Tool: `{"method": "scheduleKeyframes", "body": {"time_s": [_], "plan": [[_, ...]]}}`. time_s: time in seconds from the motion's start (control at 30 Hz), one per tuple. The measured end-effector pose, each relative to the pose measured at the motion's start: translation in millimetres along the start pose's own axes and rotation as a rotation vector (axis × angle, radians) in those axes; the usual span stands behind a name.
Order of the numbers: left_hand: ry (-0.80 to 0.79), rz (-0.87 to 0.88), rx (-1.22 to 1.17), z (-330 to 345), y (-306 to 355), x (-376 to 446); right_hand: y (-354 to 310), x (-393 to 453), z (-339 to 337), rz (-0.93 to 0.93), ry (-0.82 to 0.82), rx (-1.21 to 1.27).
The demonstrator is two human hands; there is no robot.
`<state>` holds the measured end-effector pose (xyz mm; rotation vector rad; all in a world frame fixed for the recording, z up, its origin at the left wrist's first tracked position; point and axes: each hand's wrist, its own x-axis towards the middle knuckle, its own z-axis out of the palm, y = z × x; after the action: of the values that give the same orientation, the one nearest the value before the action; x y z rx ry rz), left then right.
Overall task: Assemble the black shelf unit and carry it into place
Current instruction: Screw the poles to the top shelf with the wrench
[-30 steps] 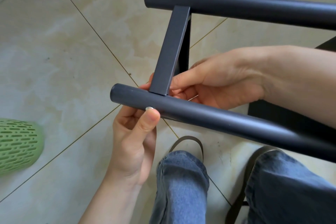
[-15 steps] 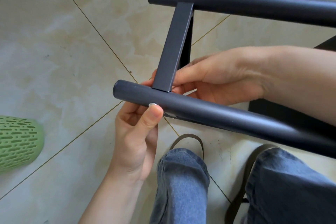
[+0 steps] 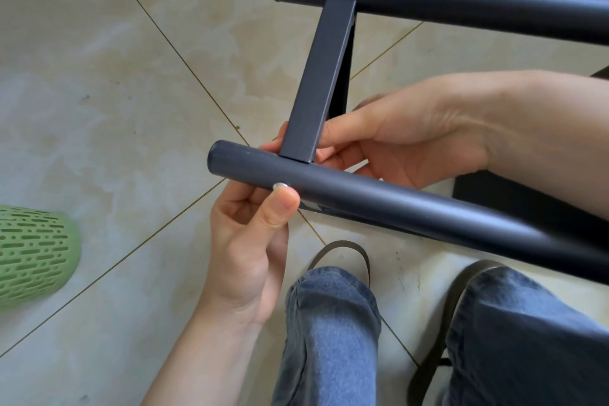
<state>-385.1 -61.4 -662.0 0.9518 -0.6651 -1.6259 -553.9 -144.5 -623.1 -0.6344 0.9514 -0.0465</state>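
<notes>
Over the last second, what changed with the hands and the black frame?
Very little. The near tube and crossbar drifted slightly up and right in view. The left hand keeps its thumb on the silver screw, fingers curled under the tube; the right hand still pinches the crossbar's lower end. Nothing was taken or released. The green basket stayed put.

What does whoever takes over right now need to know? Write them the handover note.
Left hand: grips the near tube, thumb by a small silver screw.
Right hand: pinches the flat crossbar where it meets that tube.
Far tube: already meets the crossbar's other end.
Done: crossbar seated between both tubes.
Left: tighten the screw, finish the frame, carry it into place.
</notes>
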Motion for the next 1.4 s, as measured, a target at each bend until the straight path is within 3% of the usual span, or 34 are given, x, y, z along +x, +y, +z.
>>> {"method": "scheduleKeyframes", "body": {"time_s": [0.33,0.53,0.73,0.97,1.2,1.4], "plan": [[-0.026,0.014,-0.004,1.0,-0.2,-0.2,0.2,-0.7,-3.0,0.007,0.042,-0.038],[-0.008,0.007,0.021,-0.7,-1.9,1.0,-1.9,-5.6,-6.5,-0.037,-0.017,-0.002],[-0.010,0.005,0.002,-0.6,-1.7,0.8,0.3,-1.1,-2.4,-0.019,0.081,-0.075],[0.000,0.009,0.024,-1.5,-1.9,0.9,-2.3,-5.2,-5.8,-0.037,0.003,-0.027],[-0.032,0.005,-0.008,2.0,-1.0,0.7,-4.7,-2.0,-7.2,0.063,0.097,-0.104],[0.021,-0.003,0.029,-1.6,-2.6,1.5,-1.6,-3.6,-5.2,-0.006,0.052,-0.066]]}}
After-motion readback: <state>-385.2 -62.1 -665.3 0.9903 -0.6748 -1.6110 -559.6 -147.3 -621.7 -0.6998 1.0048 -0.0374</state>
